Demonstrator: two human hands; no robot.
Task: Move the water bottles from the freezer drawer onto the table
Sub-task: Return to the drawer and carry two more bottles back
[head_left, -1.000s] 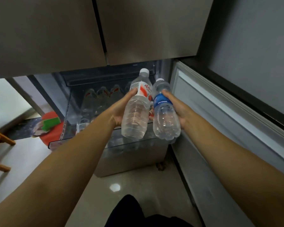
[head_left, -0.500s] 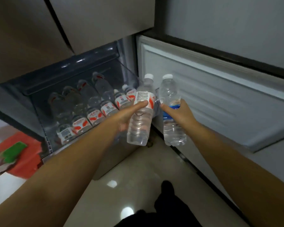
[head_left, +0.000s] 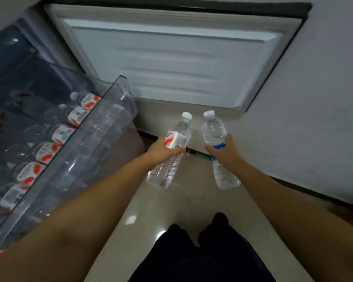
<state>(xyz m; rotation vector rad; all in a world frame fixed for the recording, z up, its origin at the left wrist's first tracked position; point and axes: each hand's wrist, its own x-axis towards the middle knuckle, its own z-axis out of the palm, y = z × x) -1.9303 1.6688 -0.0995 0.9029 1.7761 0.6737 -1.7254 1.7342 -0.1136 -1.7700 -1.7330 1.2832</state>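
Red-label bottle: gripped mid-body by left hand, cap tilted away.
Blue-label bottle: gripped by right hand, just right of the first, apart.
Freezer drawer: left of left hand, open, bottles lying inside.
Floor: below both hands.

The freezer drawer stands pulled out on the left, with a row of bottles lying on their sides in it, one behind another. To its right and farther back the freezer door hangs open. In front of that door, over the floor, the left hand holds one bottle and the right hand holds another bottle just beside it, apart, caps pointing away from the person, whose legs stand nearest below
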